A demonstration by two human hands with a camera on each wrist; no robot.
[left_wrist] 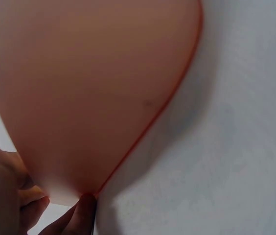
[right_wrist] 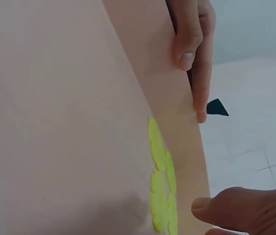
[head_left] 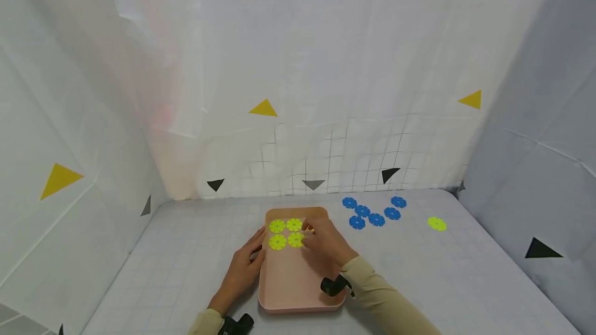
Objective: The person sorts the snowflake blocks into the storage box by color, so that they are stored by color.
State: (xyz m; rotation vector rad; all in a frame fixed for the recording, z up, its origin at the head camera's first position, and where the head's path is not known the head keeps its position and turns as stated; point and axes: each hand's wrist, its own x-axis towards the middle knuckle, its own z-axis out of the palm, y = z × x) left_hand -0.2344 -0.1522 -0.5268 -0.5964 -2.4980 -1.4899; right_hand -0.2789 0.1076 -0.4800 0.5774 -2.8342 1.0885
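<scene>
A pink tray (head_left: 298, 283) lies lengthwise on the table, with yellow-green notched discs (head_left: 278, 242) in two rows at its far end. My left hand (head_left: 243, 268) rests along the tray's left side, fingers fairly straight, thumb and fingertips against the rim; the left wrist view shows fingertips touching the tray (left_wrist: 99, 98). Over the far right part of the tray, my right hand (head_left: 323, 239) bends its fingers and pinches a yellow-green disc, mostly hidden, with only a sliver showing between thumb and forefinger. In the right wrist view the right thumb (right_wrist: 226, 208) is beside the discs (right_wrist: 158, 200).
Several blue notched discs (head_left: 376, 219) lie loose on the table to the right beyond the tray. Farther right sits a single yellow-green disc (head_left: 437, 224). White sheeting (head_left: 298, 66) with coloured triangles encloses the table at the back and sides.
</scene>
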